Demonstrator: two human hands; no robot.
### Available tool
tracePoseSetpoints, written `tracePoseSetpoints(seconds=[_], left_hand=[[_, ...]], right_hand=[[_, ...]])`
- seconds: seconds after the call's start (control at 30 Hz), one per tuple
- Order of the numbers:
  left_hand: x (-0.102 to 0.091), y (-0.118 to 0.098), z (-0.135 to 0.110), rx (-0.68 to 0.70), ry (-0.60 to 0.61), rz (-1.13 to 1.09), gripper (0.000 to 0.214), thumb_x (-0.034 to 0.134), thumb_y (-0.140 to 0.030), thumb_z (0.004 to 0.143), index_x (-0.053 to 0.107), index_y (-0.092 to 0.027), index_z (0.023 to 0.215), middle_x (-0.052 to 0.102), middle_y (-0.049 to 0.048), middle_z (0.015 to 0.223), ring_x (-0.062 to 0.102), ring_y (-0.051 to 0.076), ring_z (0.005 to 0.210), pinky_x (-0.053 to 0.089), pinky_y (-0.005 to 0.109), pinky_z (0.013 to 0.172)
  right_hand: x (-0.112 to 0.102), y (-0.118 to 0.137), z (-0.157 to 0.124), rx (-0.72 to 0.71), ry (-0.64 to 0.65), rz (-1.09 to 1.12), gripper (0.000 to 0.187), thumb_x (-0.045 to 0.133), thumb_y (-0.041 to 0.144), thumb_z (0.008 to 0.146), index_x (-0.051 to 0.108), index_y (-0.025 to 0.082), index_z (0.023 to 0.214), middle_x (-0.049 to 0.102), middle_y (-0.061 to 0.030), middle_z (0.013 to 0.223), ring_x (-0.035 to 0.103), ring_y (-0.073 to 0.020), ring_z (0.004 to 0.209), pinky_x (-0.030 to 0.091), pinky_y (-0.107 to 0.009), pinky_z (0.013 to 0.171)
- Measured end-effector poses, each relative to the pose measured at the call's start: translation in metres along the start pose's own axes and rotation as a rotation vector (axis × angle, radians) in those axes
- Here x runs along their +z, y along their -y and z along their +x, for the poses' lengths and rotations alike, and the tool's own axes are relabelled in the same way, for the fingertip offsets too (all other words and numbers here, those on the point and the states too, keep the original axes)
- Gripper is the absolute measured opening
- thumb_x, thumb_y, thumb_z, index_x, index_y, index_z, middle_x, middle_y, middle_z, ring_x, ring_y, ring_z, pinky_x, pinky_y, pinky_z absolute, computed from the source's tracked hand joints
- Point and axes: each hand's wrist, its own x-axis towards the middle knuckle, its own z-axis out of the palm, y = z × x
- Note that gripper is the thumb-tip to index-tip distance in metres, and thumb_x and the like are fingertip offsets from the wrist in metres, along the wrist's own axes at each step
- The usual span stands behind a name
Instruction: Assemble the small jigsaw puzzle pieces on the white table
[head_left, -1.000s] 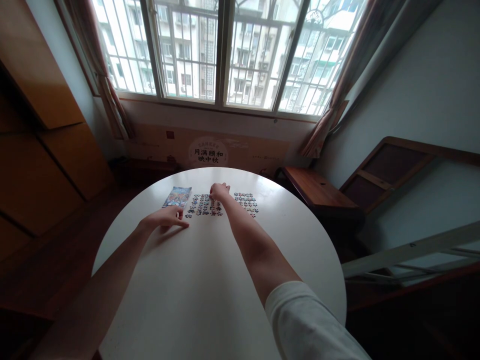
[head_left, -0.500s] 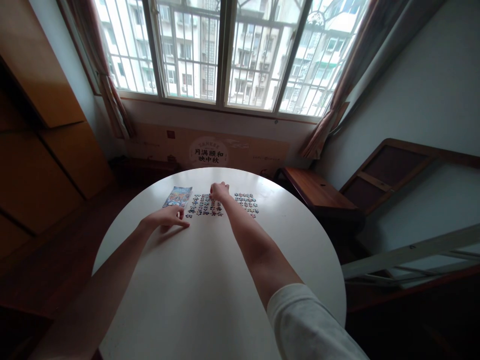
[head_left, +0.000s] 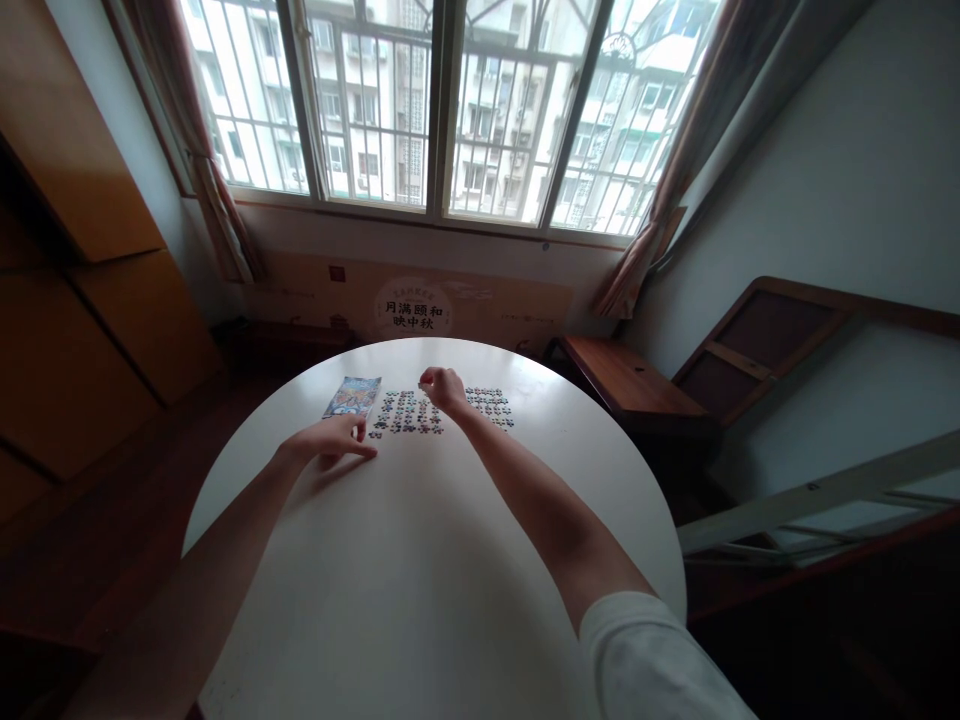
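Small jigsaw puzzle pieces (head_left: 405,412) lie in rows on the white round table (head_left: 435,560). A second block of puzzle pieces (head_left: 491,406) is to the right, partly behind my right wrist. My right hand (head_left: 444,388) is over the gap between the blocks, its thumb and fingers pinched on a puzzle piece that barely shows at the fingertips. My left hand (head_left: 334,438) rests low at the near edge of a colourful picture packet (head_left: 354,396). Its thumb and index finger are apart, with nothing visible between them; the other fingers are partly hidden.
Beyond the table are a wall with a printed banner (head_left: 412,308) and a barred window (head_left: 435,110). A wooden bench (head_left: 637,378) stands at the right, near a leaning framed panel (head_left: 757,335). Wooden cabinets (head_left: 112,300) line the left side.
My right hand has shifted slightly, its fingertips now pointing left and its forearm swung to the right. The left hand keeps its place. The whole view has moved a little.
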Motion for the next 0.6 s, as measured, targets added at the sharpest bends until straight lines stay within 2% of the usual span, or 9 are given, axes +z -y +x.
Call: tracePoseSetpoints(seconds=[0.1, 0.3, 0.47, 0.6], left_hand=[[0.000, 0.000, 0.000, -0.015, 0.011, 0.002, 0.058, 0.066, -0.067, 0.050, 0.051, -0.018, 0.079, 0.055, -0.0019, 0.056, 0.049, 0.012, 0.043, 0.033, 0.022, 0.044], [-0.001, -0.002, -0.002, -0.002, 0.007, 0.017, 0.058, 0.066, -0.067, 0.051, 0.051, -0.018, 0.079, 0.055, -0.0008, 0.057, 0.050, 0.013, 0.046, 0.032, 0.023, 0.044], [0.000, -0.001, -0.002, -0.005, 0.010, 0.031, 0.057, 0.064, -0.067, 0.053, 0.051, -0.019, 0.078, 0.054, -0.0017, 0.053, 0.049, 0.014, 0.045, 0.030, 0.023, 0.044], [0.000, 0.001, -0.001, -0.003, -0.005, 0.053, 0.056, 0.064, -0.067, 0.054, 0.051, -0.018, 0.079, 0.054, -0.0019, 0.053, 0.049, 0.014, 0.044, 0.031, 0.023, 0.045]], right_hand=[[-0.008, -0.005, -0.017, 0.046, 0.058, 0.125, 0.015, 0.060, 0.021, 0.080, 0.071, 0.021, 0.090, 0.071, -0.0040, 0.090, 0.062, -0.0163, 0.081, 0.043, -0.023, 0.068], [-0.018, -0.015, -0.054, 0.077, 0.200, 0.240, 0.014, 0.066, 0.019, 0.074, 0.074, 0.019, 0.085, 0.072, -0.0040, 0.082, 0.065, -0.0159, 0.076, 0.044, -0.022, 0.064], [-0.018, -0.015, -0.075, 0.118, 0.290, 0.271, 0.015, 0.068, 0.017, 0.071, 0.075, 0.019, 0.084, 0.072, -0.0033, 0.080, 0.065, -0.0152, 0.075, 0.044, -0.019, 0.060], [-0.015, -0.012, -0.083, 0.128, 0.292, 0.252, 0.014, 0.069, 0.016, 0.070, 0.075, 0.018, 0.082, 0.072, -0.0037, 0.079, 0.065, -0.0154, 0.074, 0.044, -0.020, 0.062]])
